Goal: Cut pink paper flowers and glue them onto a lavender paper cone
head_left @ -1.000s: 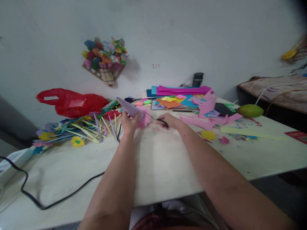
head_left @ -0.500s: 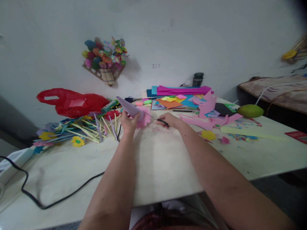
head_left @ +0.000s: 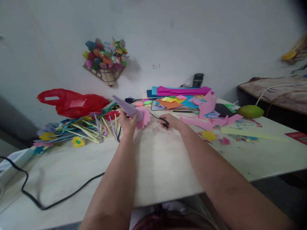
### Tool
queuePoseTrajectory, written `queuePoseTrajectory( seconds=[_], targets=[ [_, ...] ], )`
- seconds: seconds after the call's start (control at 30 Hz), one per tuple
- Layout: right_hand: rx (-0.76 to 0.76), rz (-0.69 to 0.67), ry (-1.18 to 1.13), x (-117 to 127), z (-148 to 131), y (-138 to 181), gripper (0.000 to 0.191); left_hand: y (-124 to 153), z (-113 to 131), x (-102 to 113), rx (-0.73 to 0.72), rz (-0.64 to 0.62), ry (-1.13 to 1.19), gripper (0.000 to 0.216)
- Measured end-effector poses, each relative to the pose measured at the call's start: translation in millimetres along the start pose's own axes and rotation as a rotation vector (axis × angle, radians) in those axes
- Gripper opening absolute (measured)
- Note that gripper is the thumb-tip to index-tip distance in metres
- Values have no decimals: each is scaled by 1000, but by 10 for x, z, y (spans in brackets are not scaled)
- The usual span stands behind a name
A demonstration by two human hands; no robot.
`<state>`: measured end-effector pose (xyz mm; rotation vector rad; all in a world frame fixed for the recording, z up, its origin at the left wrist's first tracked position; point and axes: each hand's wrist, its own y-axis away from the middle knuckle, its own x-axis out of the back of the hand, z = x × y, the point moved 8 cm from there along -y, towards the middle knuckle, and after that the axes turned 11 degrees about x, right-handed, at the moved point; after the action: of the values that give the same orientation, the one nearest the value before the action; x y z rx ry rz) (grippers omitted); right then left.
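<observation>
My left hand (head_left: 128, 122) is closed round a rolled lilac paper cone (head_left: 128, 109), whose narrow tip points up and to the left. A pink scalloped paper flower (head_left: 144, 118) sits at the cone's wide end; whether the two are joined I cannot tell. In my right hand (head_left: 170, 120) are black-handled scissors (head_left: 164, 121), their metal blades pointing left toward the flower with a small gap from it. Paper flowers and thin stems (head_left: 93, 127) lie in a heap left of my left hand.
A red plastic bag (head_left: 74, 103) stands at the back left. Coloured paper sheets (head_left: 182, 92) are stacked by the wall. Pink paper scraps (head_left: 207, 105) and a green mango-like fruit (head_left: 250, 111) are on the right. A black cable (head_left: 64, 199) curves across the left front.
The scissors have drawn slightly away from the pink flower, and their blades now angle up more. The cone has turned a little, its tip shifting left.
</observation>
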<state>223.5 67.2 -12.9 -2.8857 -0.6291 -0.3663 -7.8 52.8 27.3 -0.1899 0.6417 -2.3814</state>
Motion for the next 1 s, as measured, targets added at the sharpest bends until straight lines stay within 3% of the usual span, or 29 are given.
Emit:
queuePoseTrajectory(
  seconds=[0.13, 0.23, 0.3, 0.4, 0.5, 0.63, 0.77, 1.0],
  targets=[
    [10, 24, 19, 7, 1, -17, 22, -7, -2, 5, 1, 5, 5, 47],
    [20, 143, 81, 108, 23, -55, 19, -10, 15, -15, -21, -21, 7, 47],
    [-10, 242, 212, 207, 38, -61, 24, -7, 21, -47, -31, -58, 6, 47],
    [-53, 334, 592, 321, -45, -36, 42, 9, 35, -87, -41, -102, 10, 47],
    [-66, 292, 978, 294, -196, -15, 37, 28, 47, -114, -39, -129, 11, 47],
    [-120, 186, 1167, 211, -257, 5, 37, 49, 55, -151, -30, -161, -3, 48],
    [-118, 222, 1118, 233, -256, 4, 29, 82, 101, -176, -52, -186, -26, 48],
    [-13, 274, 517, 226, -5, -118, 25, 129, 145, -228, -73, -231, -56, 48]
  ],
)
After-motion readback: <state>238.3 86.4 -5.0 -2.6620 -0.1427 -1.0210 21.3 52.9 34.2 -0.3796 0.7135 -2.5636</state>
